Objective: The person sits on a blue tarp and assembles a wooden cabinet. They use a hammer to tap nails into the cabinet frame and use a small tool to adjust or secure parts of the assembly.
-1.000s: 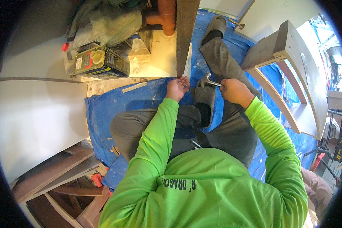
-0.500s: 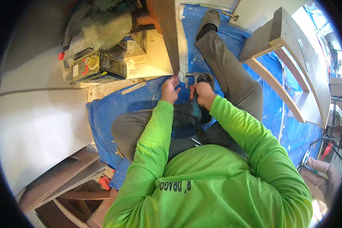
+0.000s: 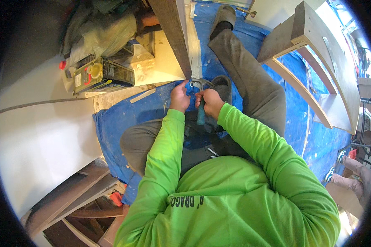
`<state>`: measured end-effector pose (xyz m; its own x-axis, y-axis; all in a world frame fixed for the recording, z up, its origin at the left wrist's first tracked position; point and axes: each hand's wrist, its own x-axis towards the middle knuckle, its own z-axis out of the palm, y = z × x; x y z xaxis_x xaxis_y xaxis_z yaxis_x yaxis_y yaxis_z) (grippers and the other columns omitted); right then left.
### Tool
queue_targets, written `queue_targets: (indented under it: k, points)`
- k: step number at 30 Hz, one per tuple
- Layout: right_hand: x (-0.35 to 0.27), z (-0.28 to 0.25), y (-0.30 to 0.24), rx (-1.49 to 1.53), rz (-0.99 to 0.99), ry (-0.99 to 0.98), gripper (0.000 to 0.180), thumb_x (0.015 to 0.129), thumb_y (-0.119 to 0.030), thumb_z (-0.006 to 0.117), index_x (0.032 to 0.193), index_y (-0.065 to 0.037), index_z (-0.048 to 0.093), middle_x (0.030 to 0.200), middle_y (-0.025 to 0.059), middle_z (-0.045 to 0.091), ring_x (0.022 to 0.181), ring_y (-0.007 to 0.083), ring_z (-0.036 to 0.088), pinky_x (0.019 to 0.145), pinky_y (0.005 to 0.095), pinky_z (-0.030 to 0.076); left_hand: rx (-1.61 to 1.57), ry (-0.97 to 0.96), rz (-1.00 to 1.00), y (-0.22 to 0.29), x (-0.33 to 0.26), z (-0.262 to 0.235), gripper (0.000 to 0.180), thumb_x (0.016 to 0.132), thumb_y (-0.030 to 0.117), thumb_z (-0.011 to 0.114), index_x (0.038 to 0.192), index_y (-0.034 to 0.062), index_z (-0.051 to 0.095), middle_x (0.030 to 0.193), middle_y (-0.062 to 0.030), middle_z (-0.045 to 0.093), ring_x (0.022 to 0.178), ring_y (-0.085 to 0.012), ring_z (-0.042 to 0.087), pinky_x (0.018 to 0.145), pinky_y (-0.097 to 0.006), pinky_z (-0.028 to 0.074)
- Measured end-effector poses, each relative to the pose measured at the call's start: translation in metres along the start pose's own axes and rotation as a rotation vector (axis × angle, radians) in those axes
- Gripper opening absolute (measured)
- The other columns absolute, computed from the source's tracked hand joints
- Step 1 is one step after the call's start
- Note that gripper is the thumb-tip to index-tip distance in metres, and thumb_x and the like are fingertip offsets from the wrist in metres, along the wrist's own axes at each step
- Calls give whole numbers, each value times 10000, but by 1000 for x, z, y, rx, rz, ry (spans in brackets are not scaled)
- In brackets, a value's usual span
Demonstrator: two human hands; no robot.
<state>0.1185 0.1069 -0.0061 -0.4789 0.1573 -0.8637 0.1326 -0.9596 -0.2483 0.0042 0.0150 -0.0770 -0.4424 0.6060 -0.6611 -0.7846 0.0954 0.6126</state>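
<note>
On the blue tarp [image 3: 123, 123], from the head view, the right hand [image 3: 210, 102] is gripping a teal-handled hammer [image 3: 200, 109], fingers curled tight around the handle, its steel head lying at the dark wooden board [image 3: 171, 33]. The left hand [image 3: 179, 96] is pinching something small at the board's lower end; what it is, I cannot tell.

Glossy metal hammer head [image 3: 202, 82], matt dark wood board [image 3: 171, 29], crinkled blue plastic tarp [image 3: 123, 123]

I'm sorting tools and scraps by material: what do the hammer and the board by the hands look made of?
Hammer: shiny grey head, likely steel; teal handle in the right hand, probably rubber grip. Board: dark brown, matte, looks like wood or laminate; left hand at its end.
</note>
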Motion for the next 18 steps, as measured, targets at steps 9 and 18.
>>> queue_targets:
  k: [9, 18]
  points:
    - [-50, -26, -22, -567, -123, -55, 181, 942, -136, 525, 803, -30, 571, 655, 100, 515, 550, 247, 534, 459, 403, 428, 533, 301, 239, 32, -16, -10, 321, 900, 219, 579, 1139, 38, 696, 1149, -116, 686, 1100, -219, 607, 945, -364, 443]
    - [-76, -18, -50, -1837, -592, -288, 143, 895, -177, 598, 859, -42, 624, 743, 141, 635, 681, 335, 657, 566, 482, 501, 1024, -4, 754, 66, -49, 9, 274, 831, 96, 613, 1057, -23, 711, 1121, -143, 706, 1070, -264, 655, 953, -348, 491]
